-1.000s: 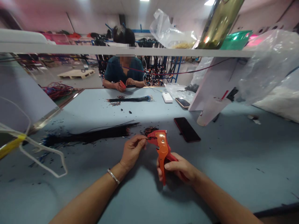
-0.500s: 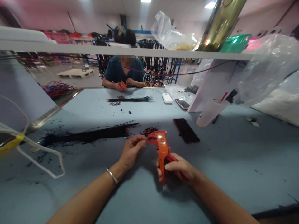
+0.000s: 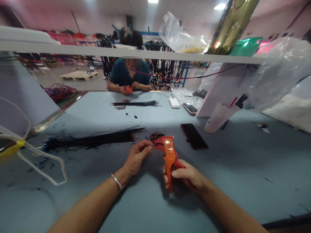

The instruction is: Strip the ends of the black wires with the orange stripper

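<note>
My right hand [image 3: 186,174] is wrapped round the handles of an orange and red wire stripper [image 3: 170,150], its head turned up and to the left. The jaws are at the fingertips of my left hand [image 3: 139,157], which are pinched on a thin dark wire, mostly hidden by the fingers. To the left of this hand lies a long bundle of black wires [image 3: 104,138], with bared coppery ends on the right and blue ends on the left. A small heap of dark and coppery scraps [image 3: 156,136] lies just behind the stripper's head.
A black phone [image 3: 194,136] lies right of the stripper. Beyond it are a plastic cup [image 3: 220,118], another phone [image 3: 190,108] and a white box [image 3: 174,102]. Across the table, a person [image 3: 130,72] holds a red tool above another wire bundle [image 3: 134,103]. A shelf [image 3: 97,50] spans overhead.
Both hands and the wire stripper keep almost the same pose. The whole view has shifted very slightly.
</note>
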`<control>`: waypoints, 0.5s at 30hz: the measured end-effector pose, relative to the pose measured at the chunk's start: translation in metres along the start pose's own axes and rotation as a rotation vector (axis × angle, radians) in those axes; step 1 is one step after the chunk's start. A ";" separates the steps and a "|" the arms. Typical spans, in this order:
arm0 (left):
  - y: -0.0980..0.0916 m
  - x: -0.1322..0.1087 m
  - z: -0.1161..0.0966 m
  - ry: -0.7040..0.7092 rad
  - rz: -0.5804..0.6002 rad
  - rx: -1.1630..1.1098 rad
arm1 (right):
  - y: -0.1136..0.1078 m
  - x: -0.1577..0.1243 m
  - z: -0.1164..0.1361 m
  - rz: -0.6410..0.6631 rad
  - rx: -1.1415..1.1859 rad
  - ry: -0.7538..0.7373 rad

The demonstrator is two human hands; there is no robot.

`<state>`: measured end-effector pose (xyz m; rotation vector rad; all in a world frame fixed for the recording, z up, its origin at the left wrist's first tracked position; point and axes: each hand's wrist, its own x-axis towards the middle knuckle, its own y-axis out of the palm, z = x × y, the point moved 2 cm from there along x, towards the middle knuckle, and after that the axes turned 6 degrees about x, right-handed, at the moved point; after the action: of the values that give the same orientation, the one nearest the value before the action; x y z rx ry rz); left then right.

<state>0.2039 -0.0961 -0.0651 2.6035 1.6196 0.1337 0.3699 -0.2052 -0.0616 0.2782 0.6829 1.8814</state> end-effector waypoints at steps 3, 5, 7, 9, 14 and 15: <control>0.001 0.000 -0.005 0.043 -0.006 0.030 | -0.002 -0.001 0.001 0.009 -0.015 0.007; 0.003 -0.001 -0.010 0.067 -0.009 0.039 | -0.003 -0.001 0.002 0.001 -0.025 0.004; 0.004 -0.001 -0.013 0.078 -0.007 0.056 | -0.004 -0.001 0.003 -0.020 -0.027 -0.006; 0.004 -0.002 -0.013 0.078 0.000 0.081 | -0.005 -0.001 0.004 -0.044 -0.019 -0.016; 0.003 -0.001 -0.008 0.055 -0.044 0.087 | -0.007 -0.001 0.005 -0.047 -0.021 -0.018; 0.003 -0.001 -0.007 0.053 -0.059 0.085 | -0.007 -0.001 0.005 -0.039 -0.030 -0.015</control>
<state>0.2049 -0.0983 -0.0575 2.6323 1.7549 0.1351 0.3780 -0.2030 -0.0614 0.2581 0.6451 1.8487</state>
